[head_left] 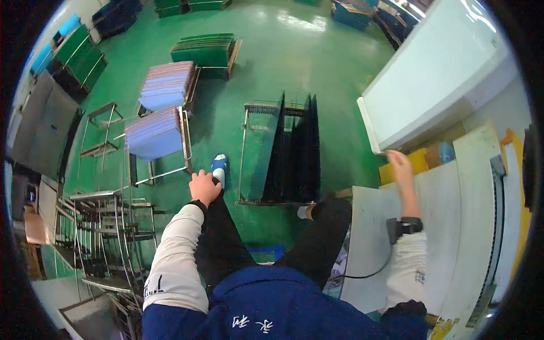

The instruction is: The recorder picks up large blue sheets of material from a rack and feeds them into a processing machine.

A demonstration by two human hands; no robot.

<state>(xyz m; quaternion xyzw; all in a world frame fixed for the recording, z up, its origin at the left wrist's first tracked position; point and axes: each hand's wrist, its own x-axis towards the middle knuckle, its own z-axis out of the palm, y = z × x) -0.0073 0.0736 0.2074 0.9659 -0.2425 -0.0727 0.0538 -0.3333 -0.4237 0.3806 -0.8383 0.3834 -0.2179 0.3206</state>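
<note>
My left hand [205, 187] rests on my left knee, its fingers apart and holding nothing. Out to the right, my right hand [402, 171] is raised over the edge of a pale flat board [377, 226], fingers stretched and slightly blurred, with no object visible in them. Closest to it are a yellow object [417, 164] and a small blue round thing [446, 152]. In front of my legs stands a metal rack [242, 153] with several dark thin panels [306, 153] standing upright in its slots.
Racks of bluish-purple panels [156, 136] and green panels [203, 48] stand ahead on the left. Bare metal rack frames [113, 226] crowd the near left. A large white cabinet-like block [436, 73] rises at the right. A black cable [365, 276] hangs from my right wrist.
</note>
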